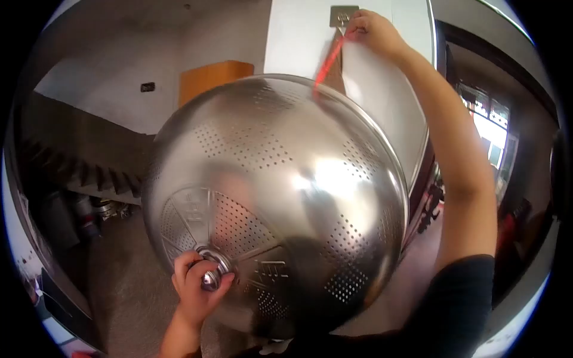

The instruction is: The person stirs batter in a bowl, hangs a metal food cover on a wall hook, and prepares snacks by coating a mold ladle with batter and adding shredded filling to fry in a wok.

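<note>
Here, the hands are working well apart. The left hand [196, 292] is gripping the metal knob [210, 279] of a big perforated metal dome [286, 197], held before the person's body. The raised right hand [373, 33] is pinching a red cord [329, 61], which is running down to the dome's upper edge, beside a wall hook plate [336, 14].

The dome [286, 179] lies before the wall [301, 45] (hook [343, 18] above, window [492, 137] right).

Silver bowl [304, 209], dotted with clusters of holes — red strap [329, 61] up top — orange-brown panel [215, 77], black sleeve [456, 298].
</note>
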A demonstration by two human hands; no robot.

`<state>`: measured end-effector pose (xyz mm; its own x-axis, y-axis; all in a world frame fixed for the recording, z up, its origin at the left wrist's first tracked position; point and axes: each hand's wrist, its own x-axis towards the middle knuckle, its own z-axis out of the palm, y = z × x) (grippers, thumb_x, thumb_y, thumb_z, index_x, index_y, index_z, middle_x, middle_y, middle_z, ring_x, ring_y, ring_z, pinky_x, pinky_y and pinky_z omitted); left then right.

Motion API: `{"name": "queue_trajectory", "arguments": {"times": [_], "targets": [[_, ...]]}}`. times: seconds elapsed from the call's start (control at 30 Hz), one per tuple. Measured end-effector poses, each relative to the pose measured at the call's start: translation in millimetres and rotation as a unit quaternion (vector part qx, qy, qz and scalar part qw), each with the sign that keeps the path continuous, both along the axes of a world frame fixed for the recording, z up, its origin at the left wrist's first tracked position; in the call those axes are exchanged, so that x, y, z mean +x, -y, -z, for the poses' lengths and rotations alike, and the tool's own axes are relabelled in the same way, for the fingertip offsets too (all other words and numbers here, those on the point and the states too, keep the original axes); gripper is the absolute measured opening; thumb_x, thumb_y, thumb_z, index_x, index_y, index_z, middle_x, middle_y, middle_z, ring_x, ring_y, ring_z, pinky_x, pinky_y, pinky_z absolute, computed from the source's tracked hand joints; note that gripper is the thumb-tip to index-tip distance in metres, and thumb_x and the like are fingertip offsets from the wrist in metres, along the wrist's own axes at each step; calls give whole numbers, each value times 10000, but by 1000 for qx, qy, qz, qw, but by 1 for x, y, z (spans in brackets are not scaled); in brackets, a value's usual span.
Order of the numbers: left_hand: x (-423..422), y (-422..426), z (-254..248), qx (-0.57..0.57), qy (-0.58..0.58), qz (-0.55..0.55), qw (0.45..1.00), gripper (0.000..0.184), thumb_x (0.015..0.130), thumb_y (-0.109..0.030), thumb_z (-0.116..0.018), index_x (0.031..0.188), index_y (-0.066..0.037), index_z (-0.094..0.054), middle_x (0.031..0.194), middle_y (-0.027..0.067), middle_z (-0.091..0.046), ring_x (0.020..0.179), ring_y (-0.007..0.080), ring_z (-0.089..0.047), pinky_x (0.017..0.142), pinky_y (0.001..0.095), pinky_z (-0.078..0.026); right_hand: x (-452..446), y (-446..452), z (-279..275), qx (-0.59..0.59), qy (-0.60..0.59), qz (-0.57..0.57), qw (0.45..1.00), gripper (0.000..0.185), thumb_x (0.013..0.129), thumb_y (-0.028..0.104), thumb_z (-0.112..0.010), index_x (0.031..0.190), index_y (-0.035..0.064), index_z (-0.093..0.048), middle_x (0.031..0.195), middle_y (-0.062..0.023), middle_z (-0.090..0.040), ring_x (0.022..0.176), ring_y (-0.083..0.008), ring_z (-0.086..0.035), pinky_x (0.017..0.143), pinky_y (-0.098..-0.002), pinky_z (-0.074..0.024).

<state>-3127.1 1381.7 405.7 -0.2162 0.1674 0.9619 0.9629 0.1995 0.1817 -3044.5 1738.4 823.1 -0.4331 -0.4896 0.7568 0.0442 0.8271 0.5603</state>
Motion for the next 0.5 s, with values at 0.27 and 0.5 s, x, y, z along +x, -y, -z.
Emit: {"name": "queue_trajectory", "arguments": {"times": [0.27,0.5], "targets": [[-14,-15,42,11,-41,123,992,534,553,-325,-874,927,-118,-553,1009,100,-455,796,264,-548,640,355,-473,175,56,99,29,-193,162,967,65,816,58,-590,848,52,-647,872,-111,-585,806,-296,-589,691,-359,-477],[-46,-28,61,-30,115,219,969,533,643,-72,-802,1066,-85,-477,1171,131,-394,1075,310,-453,906,426,-396,413,240,377,-205,-94,442,868,103,776,18,-542,860,63,-583,829,-104,-563,697,-288,-584,585,-376,-483]]}}
